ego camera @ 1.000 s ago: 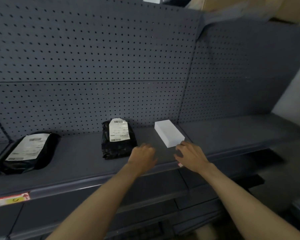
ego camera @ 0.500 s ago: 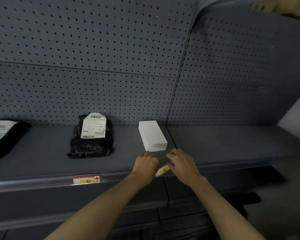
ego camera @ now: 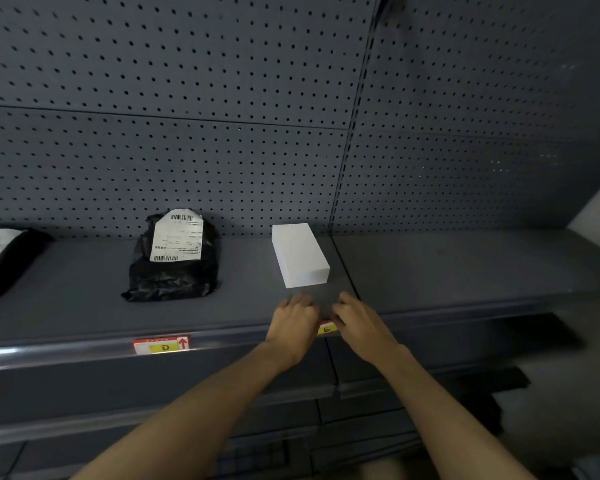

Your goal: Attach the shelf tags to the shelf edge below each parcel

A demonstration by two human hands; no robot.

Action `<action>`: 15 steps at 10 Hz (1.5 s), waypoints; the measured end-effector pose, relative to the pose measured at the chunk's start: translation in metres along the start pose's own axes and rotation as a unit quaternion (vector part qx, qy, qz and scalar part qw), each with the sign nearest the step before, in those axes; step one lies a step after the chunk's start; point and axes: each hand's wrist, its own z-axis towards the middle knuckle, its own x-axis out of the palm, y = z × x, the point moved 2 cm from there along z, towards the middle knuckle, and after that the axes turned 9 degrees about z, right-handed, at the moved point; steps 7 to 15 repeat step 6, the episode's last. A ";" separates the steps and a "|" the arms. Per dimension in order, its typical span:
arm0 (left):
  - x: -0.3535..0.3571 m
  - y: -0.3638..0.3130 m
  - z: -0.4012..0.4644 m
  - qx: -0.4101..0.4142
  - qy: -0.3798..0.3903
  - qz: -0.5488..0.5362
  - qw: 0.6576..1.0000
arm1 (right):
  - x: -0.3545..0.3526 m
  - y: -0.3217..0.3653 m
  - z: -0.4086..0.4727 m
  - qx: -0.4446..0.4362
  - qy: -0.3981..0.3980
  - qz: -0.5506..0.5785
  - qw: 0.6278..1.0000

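A white box parcel (ego camera: 300, 255) lies on the grey shelf (ego camera: 84, 306). Just below it, at the shelf's front edge (ego camera: 222, 337), my left hand (ego camera: 293, 325) and my right hand (ego camera: 359, 322) hold a red, white and yellow tag marked E (ego camera: 326, 329) between them against the edge; most of the tag is hidden by my fingers. A second tag marked D (ego camera: 161, 345) sits on the edge below a black bag parcel (ego camera: 175, 268) with a white label. Another black parcel (ego camera: 4, 258) lies at the far left.
A grey pegboard wall (ego camera: 222, 116) rises behind the shelf. The shelf section to the right of the white box (ego camera: 464, 261) carries nothing. Lower shelves (ego camera: 360, 410) show beneath my forearms, and dark floor at the lower right.
My head has turned right, so the parcels slid left in view. The E tag went from tilted between my hands to level against the shelf edge, with both hands pressed closer to it.
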 end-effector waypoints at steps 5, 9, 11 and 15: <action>-0.004 0.006 -0.006 0.057 0.072 0.137 0.986 | 0.022 0.013 -0.006 0.001 -0.012 -0.029 1.000; -0.010 0.013 -0.007 0.038 0.061 0.076 0.995 | 0.009 0.018 -0.008 0.004 -0.018 -0.020 1.000; -0.010 0.013 -0.007 0.038 0.061 0.076 0.995 | 0.009 0.018 -0.008 0.004 -0.018 -0.020 1.000; -0.010 0.013 -0.007 0.038 0.061 0.076 0.995 | 0.009 0.018 -0.008 0.004 -0.018 -0.020 1.000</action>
